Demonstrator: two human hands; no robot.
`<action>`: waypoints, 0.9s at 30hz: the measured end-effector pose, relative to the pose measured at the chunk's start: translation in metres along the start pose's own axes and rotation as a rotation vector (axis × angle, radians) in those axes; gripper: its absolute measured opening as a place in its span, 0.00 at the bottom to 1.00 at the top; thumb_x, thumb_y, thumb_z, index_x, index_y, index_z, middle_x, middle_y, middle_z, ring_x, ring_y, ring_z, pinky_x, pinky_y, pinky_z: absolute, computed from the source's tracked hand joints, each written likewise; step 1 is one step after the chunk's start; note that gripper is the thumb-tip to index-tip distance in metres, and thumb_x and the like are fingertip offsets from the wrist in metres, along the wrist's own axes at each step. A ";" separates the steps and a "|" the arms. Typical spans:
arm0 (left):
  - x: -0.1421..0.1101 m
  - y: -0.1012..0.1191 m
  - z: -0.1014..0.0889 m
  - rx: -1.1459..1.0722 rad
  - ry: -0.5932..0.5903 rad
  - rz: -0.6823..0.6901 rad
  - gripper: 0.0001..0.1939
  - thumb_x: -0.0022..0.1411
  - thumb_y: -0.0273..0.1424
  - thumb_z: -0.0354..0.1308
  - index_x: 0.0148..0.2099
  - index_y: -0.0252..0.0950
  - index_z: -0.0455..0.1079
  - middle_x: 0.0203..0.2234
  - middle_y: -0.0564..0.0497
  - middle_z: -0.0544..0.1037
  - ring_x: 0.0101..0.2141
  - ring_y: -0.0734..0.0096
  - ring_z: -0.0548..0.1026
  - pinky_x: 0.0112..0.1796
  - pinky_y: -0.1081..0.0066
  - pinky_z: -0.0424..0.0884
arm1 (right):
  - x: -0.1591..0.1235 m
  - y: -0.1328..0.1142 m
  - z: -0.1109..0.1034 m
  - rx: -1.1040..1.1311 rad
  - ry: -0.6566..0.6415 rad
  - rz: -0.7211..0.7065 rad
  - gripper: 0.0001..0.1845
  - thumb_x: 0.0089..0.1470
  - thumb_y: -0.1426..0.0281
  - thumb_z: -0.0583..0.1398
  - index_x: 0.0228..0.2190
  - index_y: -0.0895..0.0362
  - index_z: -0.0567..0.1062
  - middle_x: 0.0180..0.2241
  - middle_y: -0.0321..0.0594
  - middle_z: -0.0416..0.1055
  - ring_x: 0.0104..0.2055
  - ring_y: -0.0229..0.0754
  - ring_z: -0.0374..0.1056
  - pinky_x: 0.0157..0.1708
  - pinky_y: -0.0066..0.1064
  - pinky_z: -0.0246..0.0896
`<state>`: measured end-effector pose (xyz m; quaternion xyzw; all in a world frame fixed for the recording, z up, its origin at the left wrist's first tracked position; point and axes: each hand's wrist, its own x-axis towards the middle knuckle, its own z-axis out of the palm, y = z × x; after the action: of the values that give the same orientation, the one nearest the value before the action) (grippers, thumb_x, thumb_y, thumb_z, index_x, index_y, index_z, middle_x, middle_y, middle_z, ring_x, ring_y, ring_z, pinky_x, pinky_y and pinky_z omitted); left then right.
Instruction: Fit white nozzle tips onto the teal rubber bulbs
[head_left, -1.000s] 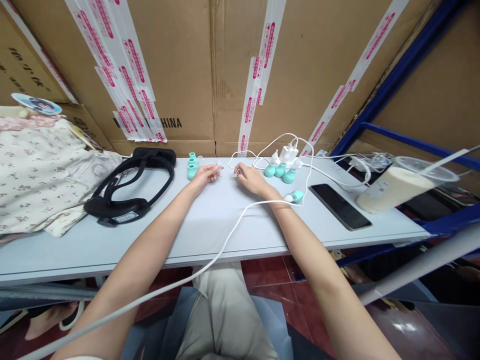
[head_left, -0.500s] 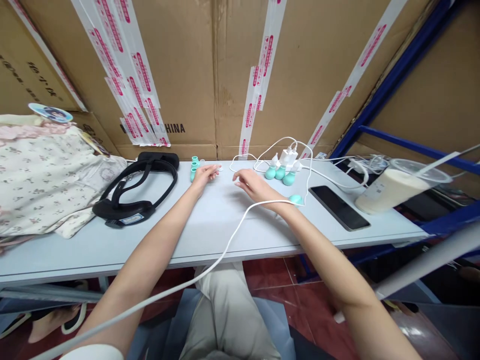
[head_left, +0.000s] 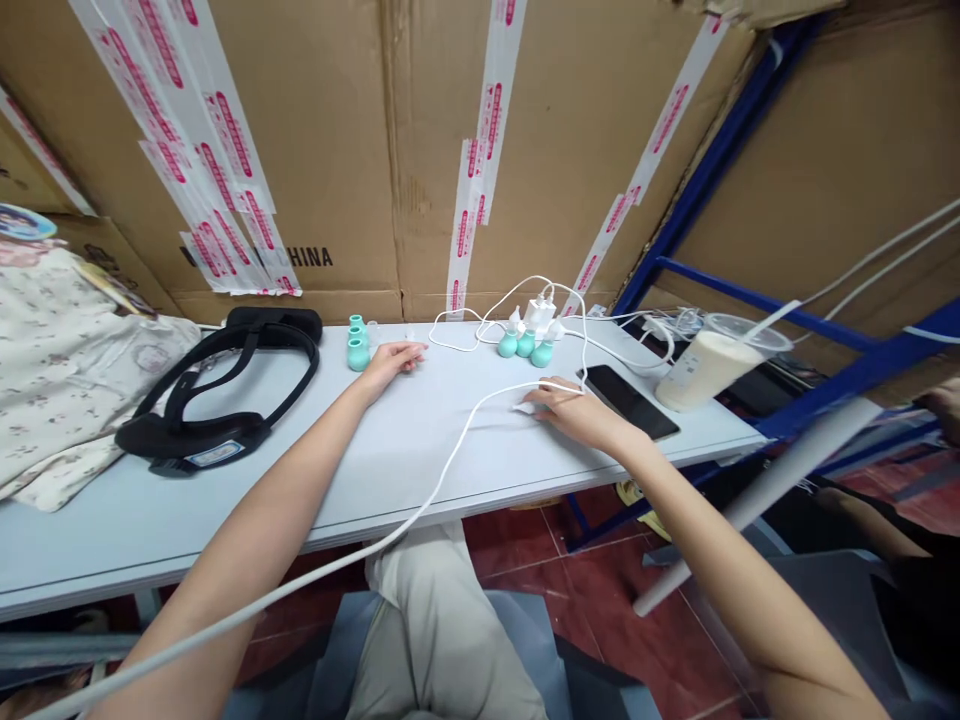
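Your right hand (head_left: 566, 405) has moved nearer you and to the right since the earlier frame, reaching where the loose teal bulb was lying. Its fingers are closing on a small white tapered nozzle (head_left: 523, 407), which is pointing left above the pale grey table (head_left: 442, 440); your palm is hiding whatever is behind it. Farther back, three round teal bulbs with white tips (head_left: 526, 344) are standing grouped beside a white charger (head_left: 538, 312), already looking fitted. Your left hand (head_left: 397, 362) is resting loosely curled, and you cannot tell whether it is gripping anything. Beside it, three open-mouthed teal bulbs (head_left: 358, 354) are standing without tips, seemingly left unfitted, their insides not showing. Far right, a clear plastic cup (head_left: 701, 368) is holding a pale beige drink and a white straw, beyond a black phone (head_left: 631, 402).
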<state>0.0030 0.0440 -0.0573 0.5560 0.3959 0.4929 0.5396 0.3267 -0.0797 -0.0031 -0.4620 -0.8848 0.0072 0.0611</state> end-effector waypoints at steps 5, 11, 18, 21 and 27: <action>-0.001 0.000 0.000 0.022 0.015 -0.022 0.27 0.40 0.45 0.67 0.38 0.29 0.75 0.24 0.50 0.74 0.21 0.82 0.65 0.25 0.76 0.61 | 0.026 0.004 0.001 0.045 0.209 0.061 0.15 0.57 0.67 0.54 0.45 0.57 0.71 0.43 0.46 0.70 0.47 0.45 0.64 0.46 0.33 0.57; -0.003 0.002 0.001 0.038 0.039 -0.005 0.28 0.41 0.46 0.67 0.39 0.29 0.75 0.25 0.50 0.75 0.22 0.80 0.66 0.25 0.76 0.62 | 0.071 0.017 0.002 0.169 0.577 0.403 0.14 0.58 0.65 0.50 0.40 0.58 0.69 0.35 0.43 0.70 0.37 0.43 0.64 0.37 0.31 0.57; -0.002 0.003 0.000 0.047 0.123 0.010 0.29 0.39 0.48 0.66 0.38 0.30 0.75 0.25 0.49 0.75 0.21 0.79 0.65 0.24 0.75 0.61 | 0.094 0.024 0.007 0.082 0.561 0.499 0.14 0.56 0.67 0.51 0.43 0.56 0.68 0.39 0.44 0.70 0.39 0.44 0.66 0.36 0.31 0.58; 0.000 0.000 0.001 0.054 0.115 0.018 0.30 0.39 0.49 0.66 0.38 0.31 0.75 0.25 0.49 0.75 0.21 0.79 0.66 0.25 0.75 0.61 | 0.092 0.020 0.002 -0.005 0.560 0.515 0.15 0.56 0.68 0.50 0.44 0.55 0.68 0.40 0.46 0.70 0.42 0.47 0.66 0.36 0.33 0.59; 0.001 0.000 0.003 0.045 0.095 -0.005 0.28 0.38 0.48 0.66 0.37 0.31 0.75 0.25 0.49 0.75 0.21 0.79 0.66 0.24 0.74 0.61 | 0.088 0.021 -0.007 -0.068 0.523 0.531 0.13 0.56 0.67 0.52 0.42 0.55 0.70 0.41 0.46 0.71 0.41 0.47 0.67 0.35 0.32 0.58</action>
<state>0.0063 0.0446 -0.0567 0.5431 0.4335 0.5085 0.5085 0.2951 0.0046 0.0118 -0.6634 -0.6883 -0.1249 0.2657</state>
